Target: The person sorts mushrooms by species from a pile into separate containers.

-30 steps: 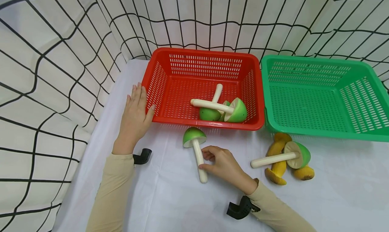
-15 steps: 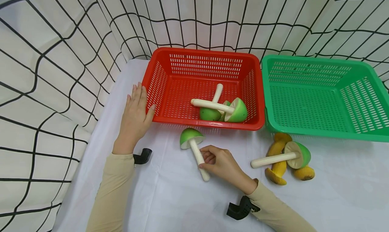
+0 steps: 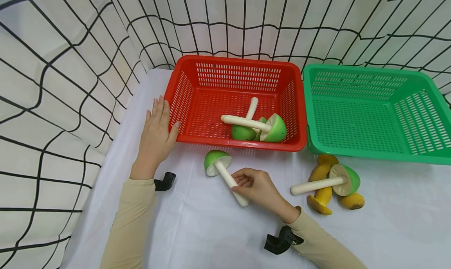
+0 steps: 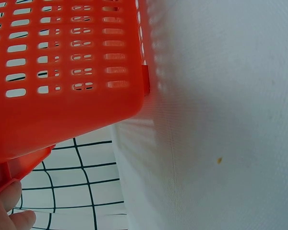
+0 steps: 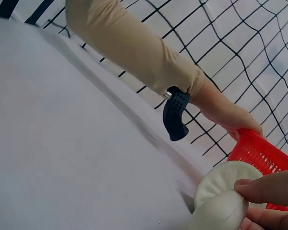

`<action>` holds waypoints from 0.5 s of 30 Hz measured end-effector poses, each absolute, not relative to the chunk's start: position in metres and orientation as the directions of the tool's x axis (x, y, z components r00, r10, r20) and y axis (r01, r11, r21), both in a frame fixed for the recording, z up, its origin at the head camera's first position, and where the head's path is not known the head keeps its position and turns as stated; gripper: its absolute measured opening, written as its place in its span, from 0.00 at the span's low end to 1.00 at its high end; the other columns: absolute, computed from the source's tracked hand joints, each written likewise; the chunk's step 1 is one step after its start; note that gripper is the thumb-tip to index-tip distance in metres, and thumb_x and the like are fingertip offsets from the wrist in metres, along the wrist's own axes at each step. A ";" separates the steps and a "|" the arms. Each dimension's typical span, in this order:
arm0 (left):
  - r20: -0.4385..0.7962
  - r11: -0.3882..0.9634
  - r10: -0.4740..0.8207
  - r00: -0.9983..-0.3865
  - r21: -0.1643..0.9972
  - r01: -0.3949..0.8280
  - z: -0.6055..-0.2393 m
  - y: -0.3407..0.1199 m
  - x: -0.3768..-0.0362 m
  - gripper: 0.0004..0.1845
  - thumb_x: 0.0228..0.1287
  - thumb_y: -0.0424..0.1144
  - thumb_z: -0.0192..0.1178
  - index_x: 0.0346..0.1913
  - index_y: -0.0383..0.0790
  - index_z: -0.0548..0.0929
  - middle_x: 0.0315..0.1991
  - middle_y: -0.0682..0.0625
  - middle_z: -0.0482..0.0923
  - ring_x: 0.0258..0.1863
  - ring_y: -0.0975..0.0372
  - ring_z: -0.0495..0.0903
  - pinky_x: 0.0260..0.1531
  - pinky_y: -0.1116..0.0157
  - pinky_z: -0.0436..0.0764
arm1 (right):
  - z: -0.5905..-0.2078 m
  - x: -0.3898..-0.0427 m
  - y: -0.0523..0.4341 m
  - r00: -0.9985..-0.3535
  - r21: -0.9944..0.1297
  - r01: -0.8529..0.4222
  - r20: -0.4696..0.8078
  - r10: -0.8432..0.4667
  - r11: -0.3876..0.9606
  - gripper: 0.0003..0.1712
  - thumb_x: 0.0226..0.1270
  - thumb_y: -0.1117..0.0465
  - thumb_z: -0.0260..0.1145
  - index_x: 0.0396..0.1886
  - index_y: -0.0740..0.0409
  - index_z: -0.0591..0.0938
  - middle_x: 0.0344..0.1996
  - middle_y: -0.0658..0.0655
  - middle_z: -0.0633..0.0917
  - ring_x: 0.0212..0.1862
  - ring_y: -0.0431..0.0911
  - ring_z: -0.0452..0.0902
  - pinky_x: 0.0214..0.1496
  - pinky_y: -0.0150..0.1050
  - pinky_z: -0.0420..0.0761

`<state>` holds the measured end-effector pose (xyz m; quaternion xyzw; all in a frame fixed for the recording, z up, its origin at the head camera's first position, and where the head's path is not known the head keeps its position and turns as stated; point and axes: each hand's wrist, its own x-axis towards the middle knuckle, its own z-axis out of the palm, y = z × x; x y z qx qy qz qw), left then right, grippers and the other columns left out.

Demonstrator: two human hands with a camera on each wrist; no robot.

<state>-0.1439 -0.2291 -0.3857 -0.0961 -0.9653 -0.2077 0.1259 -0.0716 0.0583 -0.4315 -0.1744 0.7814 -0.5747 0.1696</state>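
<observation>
In the head view, my right hand (image 3: 258, 188) pinches the pale stem of a toy mushroom (image 3: 213, 162) between thumb and fingers. Its green cap points to the upper left, just in front of the red basket (image 3: 211, 140). The right wrist view shows the thumb against the stem, with the cap's pale underside (image 5: 223, 179) beyond it. My left hand (image 3: 155, 134) rests with straight fingers on the red basket's left rim; only its fingertips (image 4: 9, 196) show in the left wrist view. Green-capped mushrooms (image 3: 276, 128) lie crossed inside that basket.
A green basket (image 3: 370, 156) stands right beside the red one. In front of it, another green-capped mushroom (image 3: 347, 179) lies across yellow mushrooms (image 3: 322, 198). Black netting (image 3: 243, 28) over white cloth walls off the back and left of the white-covered table (image 3: 204, 241).
The mushroom in my right hand has turned: its cap has swung left and slightly nearer, its stem end right and away. The left hand and the baskets stay put.
</observation>
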 end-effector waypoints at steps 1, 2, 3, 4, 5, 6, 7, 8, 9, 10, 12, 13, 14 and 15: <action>0.285 0.895 0.134 -0.949 0.377 0.239 -0.386 -0.229 -0.144 0.34 0.70 0.42 0.44 0.70 0.24 0.51 0.73 0.36 0.43 0.73 0.49 0.40 0.68 0.46 0.43 | -0.432 -0.072 0.059 -0.877 -0.964 -0.042 -0.089 -0.471 0.261 0.13 0.51 0.71 0.71 0.39 0.68 0.83 0.29 0.56 0.84 0.31 0.42 0.79 0.33 0.32 0.80; 0.287 0.895 0.134 -0.948 0.377 0.241 -0.386 -0.229 -0.144 0.33 0.70 0.42 0.45 0.70 0.23 0.52 0.73 0.36 0.44 0.73 0.48 0.40 0.68 0.46 0.43 | -0.432 -0.073 0.059 -0.872 -0.970 -0.006 -0.114 -0.475 0.243 0.14 0.51 0.71 0.71 0.40 0.69 0.83 0.29 0.57 0.84 0.31 0.43 0.79 0.33 0.32 0.80; 0.287 0.894 0.135 -0.948 0.377 0.241 -0.386 -0.229 -0.144 0.33 0.70 0.42 0.45 0.70 0.23 0.52 0.73 0.36 0.44 0.73 0.48 0.40 0.68 0.46 0.43 | -0.432 -0.073 0.060 -0.867 -0.974 0.030 -0.138 -0.479 0.227 0.14 0.52 0.71 0.71 0.40 0.70 0.83 0.29 0.57 0.84 0.31 0.43 0.79 0.33 0.32 0.80; 0.288 0.894 0.135 -0.948 0.378 0.242 -0.386 -0.229 -0.144 0.33 0.70 0.42 0.45 0.70 0.23 0.52 0.73 0.36 0.44 0.73 0.48 0.41 0.68 0.46 0.43 | -0.432 -0.074 0.060 -0.862 -0.975 0.057 -0.156 -0.482 0.213 0.14 0.52 0.71 0.71 0.41 0.70 0.83 0.30 0.58 0.84 0.32 0.43 0.79 0.33 0.32 0.80; 0.288 0.893 0.136 -0.948 0.378 0.243 -0.386 -0.229 -0.144 0.33 0.70 0.42 0.45 0.70 0.23 0.52 0.73 0.36 0.44 0.73 0.48 0.41 0.68 0.46 0.43 | -0.432 -0.074 0.060 -0.858 -0.976 0.078 -0.169 -0.484 0.203 0.15 0.52 0.71 0.71 0.41 0.71 0.83 0.30 0.58 0.84 0.32 0.43 0.79 0.34 0.31 0.80; 0.289 0.893 0.136 -0.948 0.378 0.243 -0.386 -0.229 -0.144 0.33 0.70 0.42 0.45 0.70 0.24 0.52 0.73 0.35 0.44 0.73 0.48 0.41 0.68 0.46 0.43 | -0.431 -0.074 0.060 -0.855 -0.976 0.092 -0.178 -0.486 0.195 0.15 0.52 0.71 0.71 0.41 0.71 0.83 0.30 0.59 0.84 0.32 0.43 0.79 0.34 0.31 0.80; 0.288 0.893 0.136 -0.948 0.379 0.243 -0.387 -0.229 -0.144 0.33 0.70 0.42 0.45 0.70 0.24 0.52 0.73 0.36 0.44 0.73 0.48 0.41 0.68 0.46 0.43 | -0.431 -0.074 0.060 -0.853 -0.977 0.102 -0.184 -0.489 0.189 0.15 0.52 0.71 0.71 0.42 0.72 0.83 0.31 0.59 0.84 0.32 0.43 0.79 0.34 0.31 0.80; 0.288 0.893 0.136 -0.948 0.379 0.243 -0.387 -0.229 -0.144 0.33 0.70 0.42 0.45 0.70 0.24 0.52 0.73 0.36 0.44 0.73 0.48 0.41 0.68 0.46 0.43 | -0.431 -0.074 0.061 -0.850 -0.977 0.109 -0.187 -0.492 0.184 0.16 0.52 0.71 0.71 0.42 0.72 0.82 0.31 0.59 0.85 0.32 0.43 0.80 0.34 0.31 0.80; 0.287 0.893 0.136 -0.948 0.380 0.243 -0.387 -0.229 -0.144 0.33 0.70 0.42 0.45 0.70 0.24 0.52 0.73 0.35 0.44 0.73 0.48 0.41 0.68 0.46 0.43 | -0.430 -0.075 0.061 -0.849 -0.977 0.112 -0.188 -0.494 0.180 0.16 0.52 0.71 0.71 0.42 0.72 0.82 0.31 0.60 0.85 0.32 0.43 0.80 0.34 0.31 0.80; 0.286 0.892 0.136 -0.948 0.382 0.243 -0.387 -0.229 -0.144 0.33 0.70 0.42 0.45 0.70 0.24 0.52 0.73 0.35 0.44 0.73 0.48 0.41 0.68 0.46 0.43 | -0.429 -0.075 0.061 -0.848 -0.978 0.112 -0.187 -0.496 0.177 0.16 0.52 0.71 0.70 0.42 0.72 0.82 0.31 0.60 0.85 0.32 0.43 0.80 0.34 0.31 0.80; 0.287 0.891 0.135 -0.948 0.383 0.243 -0.387 -0.229 -0.144 0.33 0.70 0.42 0.45 0.70 0.24 0.52 0.73 0.35 0.44 0.73 0.49 0.40 0.68 0.47 0.42 | -0.428 -0.075 0.061 -0.847 -0.979 0.111 -0.184 -0.500 0.173 0.16 0.53 0.71 0.70 0.42 0.73 0.82 0.31 0.60 0.85 0.32 0.43 0.80 0.34 0.31 0.80; 0.287 0.891 0.135 -0.948 0.384 0.243 -0.387 -0.229 -0.144 0.33 0.70 0.42 0.45 0.70 0.24 0.51 0.73 0.36 0.44 0.73 0.49 0.40 0.68 0.47 0.42 | -0.427 -0.075 0.061 -0.846 -0.979 0.111 -0.183 -0.501 0.171 0.16 0.53 0.71 0.70 0.42 0.73 0.82 0.31 0.60 0.85 0.32 0.43 0.80 0.34 0.31 0.80; 0.287 0.890 0.135 -0.948 0.385 0.243 -0.387 -0.229 -0.144 0.33 0.70 0.42 0.45 0.70 0.24 0.51 0.73 0.36 0.44 0.73 0.49 0.40 0.68 0.47 0.42 | -0.427 -0.075 0.061 -0.846 -0.979 0.111 -0.183 -0.501 0.169 0.16 0.53 0.71 0.70 0.42 0.73 0.82 0.32 0.61 0.85 0.32 0.42 0.80 0.34 0.31 0.80; 0.288 0.891 0.134 -0.948 0.385 0.243 -0.387 -0.229 -0.144 0.33 0.70 0.42 0.45 0.70 0.24 0.51 0.73 0.36 0.44 0.73 0.49 0.40 0.68 0.47 0.42 | -0.426 -0.076 0.062 -0.846 -0.979 0.113 -0.184 -0.501 0.168 0.16 0.53 0.71 0.70 0.42 0.73 0.82 0.32 0.61 0.85 0.32 0.42 0.80 0.34 0.31 0.80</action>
